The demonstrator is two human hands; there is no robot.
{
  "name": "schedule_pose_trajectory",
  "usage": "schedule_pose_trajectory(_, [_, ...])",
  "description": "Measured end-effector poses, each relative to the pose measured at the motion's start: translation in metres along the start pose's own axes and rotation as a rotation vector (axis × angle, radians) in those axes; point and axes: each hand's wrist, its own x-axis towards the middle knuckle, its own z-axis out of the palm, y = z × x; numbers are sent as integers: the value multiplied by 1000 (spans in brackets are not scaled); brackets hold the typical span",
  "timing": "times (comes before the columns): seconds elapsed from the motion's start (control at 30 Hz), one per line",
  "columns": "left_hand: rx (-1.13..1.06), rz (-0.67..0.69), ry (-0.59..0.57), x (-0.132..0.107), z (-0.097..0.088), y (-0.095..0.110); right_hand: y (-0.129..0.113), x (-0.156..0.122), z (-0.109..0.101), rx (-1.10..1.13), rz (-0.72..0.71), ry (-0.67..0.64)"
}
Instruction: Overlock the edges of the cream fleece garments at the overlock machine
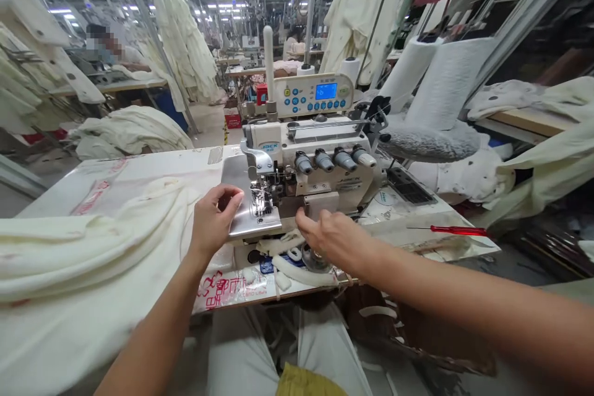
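A white overlock sewing machine point(325, 164) stands in front of me, its blue display lit. My left hand point(216, 216) is at the left edge of the shiny metal plate point(255, 221), thumb and fingertips pinched together; anything between them is too small to make out. Right of it is the presser foot point(261, 198), with no cloth under it. My right hand point(331, 236) is closed, fingers curled, just below the pale front cover point(322, 203) of the machine. What its fingers grip, if anything, is hidden. Cream fabric strips point(297, 269) lie below the machine's front.
A heap of cream cloth point(93, 260) covers the table's left side. A red screwdriver point(457, 231) lies on the right. Large white thread cones point(448, 83) stand behind it. A brown bin point(417, 334) with scraps hangs under the edge. Another person point(111, 46) sits at the far left.
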Motion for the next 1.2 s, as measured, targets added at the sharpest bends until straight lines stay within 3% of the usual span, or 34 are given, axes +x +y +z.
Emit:
schedule_pose_trajectory(0.33, [-9,-21,15,2,1,-2,11,-3,15,12,18,78])
schedule_pose_trajectory(0.43, [-31,-32,38,2,2,-5,-4,-14,14,11,-25,59])
schedule_pose_trajectory(0.57, [-77,-60,64,1,4,-8,-41,-36,21,75,-35,111])
schedule_pose_trajectory(0.77, [-127,-72,90,0,6,-11,-66,-44,33,261,59,324])
schedule_pose_trajectory(0.9, [-118,-69,106,-2,7,-11,-63,-51,23,480,2,632])
schedule_pose_trajectory(1.0, [-99,-66,109,-1,7,-7,-44,-58,9,721,154,859])
schedule_pose_trajectory(1.07, [-59,-24,180,-3,6,-3,-24,-65,3,956,304,896])
schedule_pose_trajectory(1.2, [-6,6,550,-34,10,0,6,-84,1,1471,738,942])
